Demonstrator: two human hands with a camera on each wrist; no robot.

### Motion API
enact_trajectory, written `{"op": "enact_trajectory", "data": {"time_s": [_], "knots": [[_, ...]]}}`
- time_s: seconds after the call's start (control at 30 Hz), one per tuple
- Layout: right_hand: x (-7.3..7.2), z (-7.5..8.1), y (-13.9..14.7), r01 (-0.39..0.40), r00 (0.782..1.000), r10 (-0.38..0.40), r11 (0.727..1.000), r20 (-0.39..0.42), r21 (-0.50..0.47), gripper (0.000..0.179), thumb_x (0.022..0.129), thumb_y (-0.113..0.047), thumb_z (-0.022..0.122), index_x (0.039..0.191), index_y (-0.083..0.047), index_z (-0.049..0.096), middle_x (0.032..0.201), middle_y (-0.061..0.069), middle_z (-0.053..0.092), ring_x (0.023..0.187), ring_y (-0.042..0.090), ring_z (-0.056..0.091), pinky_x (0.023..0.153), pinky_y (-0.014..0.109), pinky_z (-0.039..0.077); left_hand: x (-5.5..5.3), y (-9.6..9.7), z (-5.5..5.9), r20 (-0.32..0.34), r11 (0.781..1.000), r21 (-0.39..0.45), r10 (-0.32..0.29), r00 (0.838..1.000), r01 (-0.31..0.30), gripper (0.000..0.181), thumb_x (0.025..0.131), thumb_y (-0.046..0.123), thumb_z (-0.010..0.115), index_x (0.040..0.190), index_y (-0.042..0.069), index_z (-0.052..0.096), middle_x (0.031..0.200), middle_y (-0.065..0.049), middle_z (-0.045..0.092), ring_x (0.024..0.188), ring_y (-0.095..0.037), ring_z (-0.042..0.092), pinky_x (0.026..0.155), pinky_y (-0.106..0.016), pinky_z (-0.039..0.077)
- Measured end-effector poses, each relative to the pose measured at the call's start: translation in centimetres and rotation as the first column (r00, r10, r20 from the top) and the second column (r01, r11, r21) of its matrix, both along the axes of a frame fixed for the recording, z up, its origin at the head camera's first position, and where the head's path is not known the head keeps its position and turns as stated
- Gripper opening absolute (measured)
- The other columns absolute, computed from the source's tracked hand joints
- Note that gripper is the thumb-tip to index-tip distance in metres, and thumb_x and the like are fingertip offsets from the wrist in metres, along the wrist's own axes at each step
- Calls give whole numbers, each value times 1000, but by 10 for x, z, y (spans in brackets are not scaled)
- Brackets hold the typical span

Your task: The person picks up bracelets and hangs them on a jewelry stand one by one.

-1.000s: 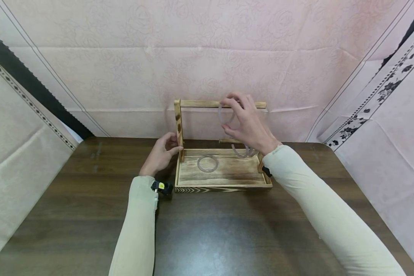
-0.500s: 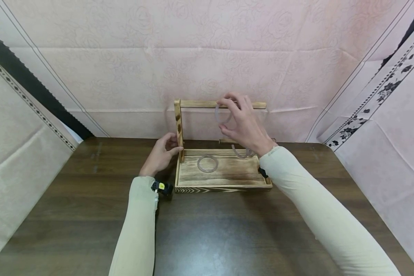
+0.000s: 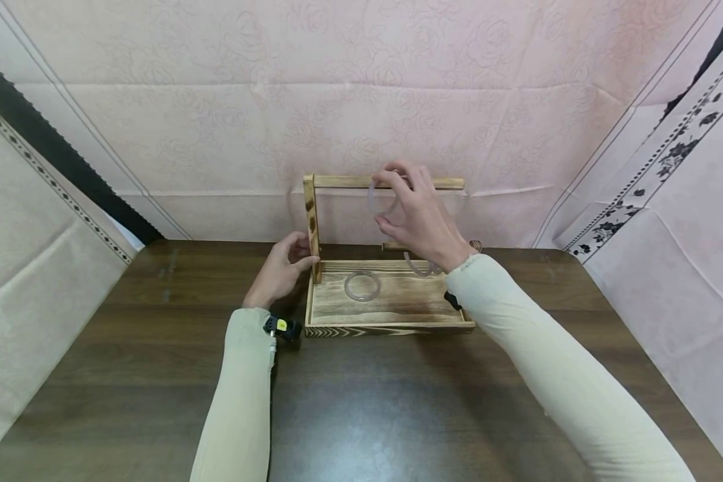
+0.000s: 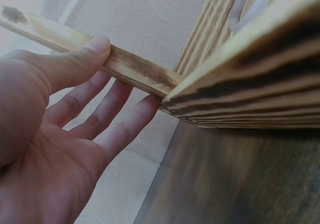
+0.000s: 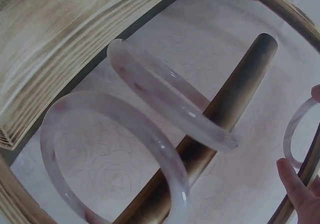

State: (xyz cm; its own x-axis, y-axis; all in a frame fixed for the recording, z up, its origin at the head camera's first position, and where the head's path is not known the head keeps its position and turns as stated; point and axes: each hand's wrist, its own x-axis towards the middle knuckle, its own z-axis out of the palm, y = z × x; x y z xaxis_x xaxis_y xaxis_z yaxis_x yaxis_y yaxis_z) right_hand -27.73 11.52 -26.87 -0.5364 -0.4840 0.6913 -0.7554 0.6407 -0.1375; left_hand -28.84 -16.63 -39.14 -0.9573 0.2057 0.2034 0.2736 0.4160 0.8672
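A wooden stand has a tray base (image 3: 391, 330), a left post (image 3: 310, 217) and a top bar (image 3: 343, 181). My left hand (image 3: 282, 271) grips that post low down, thumb on one face and fingers behind, as the left wrist view shows. Up at the top bar, my right hand (image 3: 418, 217) pinches a pale translucent bangle (image 3: 370, 199) between thumb and fingers; the ring overlaps the bar. Two more bangles (image 5: 165, 146) hang round a lower peg (image 5: 245, 78), partly hidden by my right wrist in the head view. Another bangle (image 3: 347, 288) lies flat in the tray.
The stand is near the back edge of a dark wooden table (image 3: 361, 402). Behind it hangs a pale patterned cloth (image 3: 361, 120). The right forearm sleeve (image 3: 548, 355) covers the stand's right end.
My right hand has slid a little to the left along the top bar, carrying the bangle with it. The left hand keeps its grip on the post; the tray bangle has not moved.
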Motion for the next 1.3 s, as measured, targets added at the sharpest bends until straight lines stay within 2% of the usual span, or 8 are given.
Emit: {"op": "enact_trajectory", "data": {"time_s": [0.63,0.9,1.3], "knots": [[2,1,-18,51,998,-52,998,38,35,56,82,-13,83,132,-14,57,140,11,50,118,30,47,95,40,50,0,-2,-1,-18,1000,4,-11,1000,11,28,99,12,67,125,5,58,122,-16,63,113,-31,60,100,-44,47],[2,0,-23,45,998,-46,999,40,30,59,82,-12,83,134,-13,56,141,14,50,121,31,48,96,41,51,2,0,1,-22,1000,3,-13,1000,13,28,99,11,67,125,5,58,122,-16,64,113,-31,61,101,-45,47],[1,-1,-29,34,998,-34,999,45,19,56,81,-10,83,130,-14,56,140,13,49,120,32,47,97,40,51,2,0,2,-22,1000,-11,-9,1000,9,27,100,12,66,125,5,58,122,-15,63,112,-31,60,100,-44,47]]}}
